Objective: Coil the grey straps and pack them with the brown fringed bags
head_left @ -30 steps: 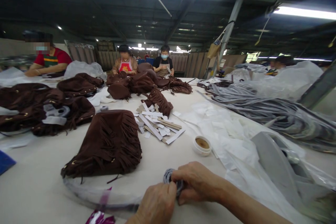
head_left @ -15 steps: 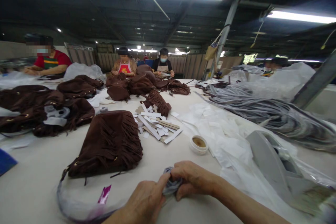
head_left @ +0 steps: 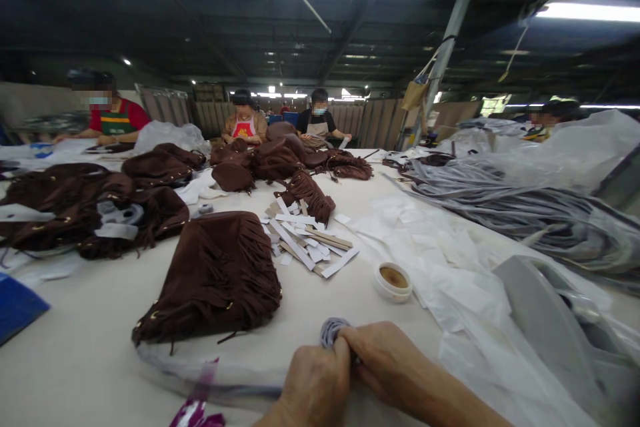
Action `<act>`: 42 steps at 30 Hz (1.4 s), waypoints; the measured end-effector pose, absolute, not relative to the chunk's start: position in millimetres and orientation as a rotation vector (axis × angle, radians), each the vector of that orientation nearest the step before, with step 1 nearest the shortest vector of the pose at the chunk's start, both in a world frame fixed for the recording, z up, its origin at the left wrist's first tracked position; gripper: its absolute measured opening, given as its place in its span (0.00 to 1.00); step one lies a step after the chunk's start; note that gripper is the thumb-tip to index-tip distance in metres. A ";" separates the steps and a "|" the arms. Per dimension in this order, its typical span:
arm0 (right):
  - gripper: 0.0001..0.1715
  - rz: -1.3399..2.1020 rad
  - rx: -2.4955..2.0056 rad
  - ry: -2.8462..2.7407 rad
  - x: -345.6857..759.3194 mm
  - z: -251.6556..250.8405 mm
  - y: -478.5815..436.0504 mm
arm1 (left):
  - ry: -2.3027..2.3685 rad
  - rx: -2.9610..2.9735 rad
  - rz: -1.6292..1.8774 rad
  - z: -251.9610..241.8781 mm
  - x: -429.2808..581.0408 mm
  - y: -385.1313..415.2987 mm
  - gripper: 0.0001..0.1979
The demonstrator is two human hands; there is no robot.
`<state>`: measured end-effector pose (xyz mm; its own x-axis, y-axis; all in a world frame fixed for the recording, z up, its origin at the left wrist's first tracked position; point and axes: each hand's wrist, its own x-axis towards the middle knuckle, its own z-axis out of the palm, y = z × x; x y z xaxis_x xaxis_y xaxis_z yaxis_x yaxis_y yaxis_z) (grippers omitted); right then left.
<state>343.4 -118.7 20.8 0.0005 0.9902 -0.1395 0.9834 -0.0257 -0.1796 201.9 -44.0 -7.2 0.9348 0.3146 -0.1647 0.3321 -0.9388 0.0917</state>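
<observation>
Near the table's front edge, my left hand (head_left: 317, 377) and my right hand (head_left: 383, 357) are closed together on a grey, plastic-wrapped strap. Its coiled end (head_left: 333, 330) pokes out beyond my fingers, which hide the rest of the roll. From my left hand the strap (head_left: 245, 390) runs left to the corner of a dark brown fringed bag (head_left: 220, 273) lying on its side. Shiny purple film (head_left: 196, 413) clings about the strap and lies at the bottom edge.
An open tub of brown paste (head_left: 393, 280) stands beyond my right hand. Cardboard strips (head_left: 310, 243) lie mid-table, with brown bags (head_left: 75, 203) at left. A grey tape dispenser (head_left: 550, 333), white sheets and wrapped straps (head_left: 500, 207) occupy the right. Several co-workers sit across.
My hands have drawn closer together, and my left fingers have curled around the roll. More of the strap and purple film shows. The view has turned slightly left.
</observation>
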 end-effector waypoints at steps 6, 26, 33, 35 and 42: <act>0.05 0.414 -2.006 -2.224 345.9 1.5 -118.5 | 0.266 3.039 0.034 -1.8 174.1 -25.4 0.08; 0.06 0.500 -1.698 -2.299 351.8 -16.1 -117.9 | 0.020 3.179 0.420 -15.7 159.5 -15.1 0.03; 0.05 0.552 -1.830 -2.338 347.0 13.7 -111.5 | 0.152 3.135 0.074 3.1 164.2 -10.4 0.03; 0.09 0.525 -2.080 -2.288 335.2 15.9 -109.3 | 0.322 3.090 -0.023 -6.4 173.9 -24.8 0.03; 0.04 0.503 -2.112 -2.244 323.3 -2.7 -115.4 | 0.248 3.120 0.100 -14.9 157.6 -29.5 0.09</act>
<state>323.3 -115.4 -2.7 -0.0849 0.9752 -0.2045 0.9692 0.0331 -0.2442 157.6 -29.5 -14.9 0.9855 0.1579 0.0626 0.1573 -0.9874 0.0154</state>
